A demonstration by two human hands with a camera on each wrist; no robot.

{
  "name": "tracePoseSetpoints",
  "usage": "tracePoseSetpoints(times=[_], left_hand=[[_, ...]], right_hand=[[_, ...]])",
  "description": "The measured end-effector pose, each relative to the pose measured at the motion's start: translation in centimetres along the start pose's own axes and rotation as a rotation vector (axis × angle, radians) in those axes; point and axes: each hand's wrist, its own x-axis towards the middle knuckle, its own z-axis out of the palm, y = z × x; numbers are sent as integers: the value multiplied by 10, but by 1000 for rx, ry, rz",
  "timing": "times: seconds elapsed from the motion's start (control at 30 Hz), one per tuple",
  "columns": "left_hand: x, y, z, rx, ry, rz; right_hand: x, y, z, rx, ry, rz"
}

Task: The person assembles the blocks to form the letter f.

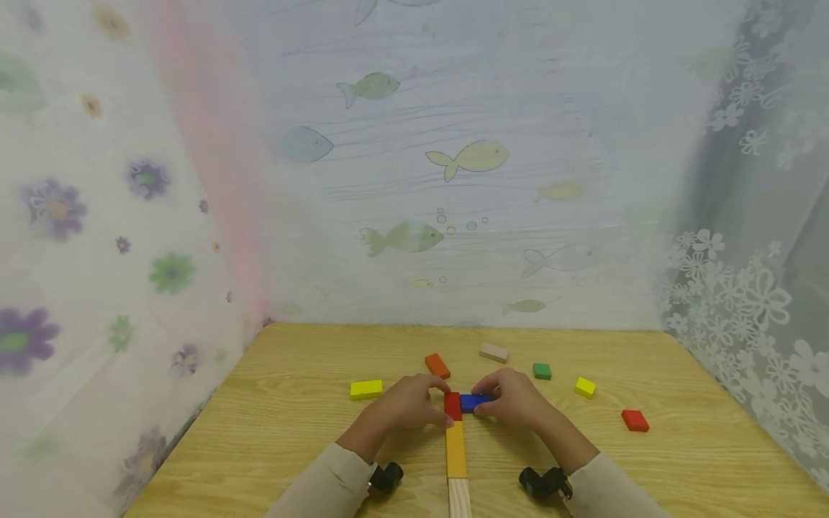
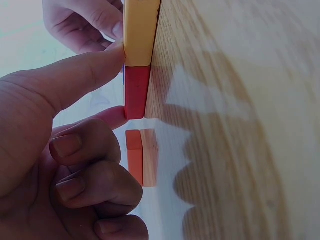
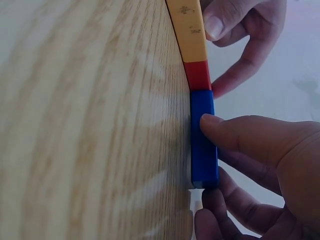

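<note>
Left hand (image 1: 411, 404) holds red block (image 1: 452, 407) with thumb and index; right hand (image 1: 516, 400) pinches blue block (image 1: 475, 403), butted against red between the hands. Both likely light, stiff, hardly fragile (smooth faces, maybe slick); grip blue by its long sides.

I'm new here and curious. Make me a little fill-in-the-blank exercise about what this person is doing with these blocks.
1. The right hand holds a rectangular block coloured ____.
2. The long orange-yellow rectangular block lies in line between the pale striped wooden block and a shorter block coloured ____.
3. In the head view, the small green block sits between the beige rectangular block and a small block coloured ____.

Missing words: blue; red; yellow.
</note>
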Motion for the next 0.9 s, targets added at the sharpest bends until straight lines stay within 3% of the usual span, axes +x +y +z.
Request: tracePoseSetpoints(times=[0.9], left_hand=[[0, 0, 2, 9, 12, 11]], right_hand=[[-4, 0, 0, 13, 2, -22]])
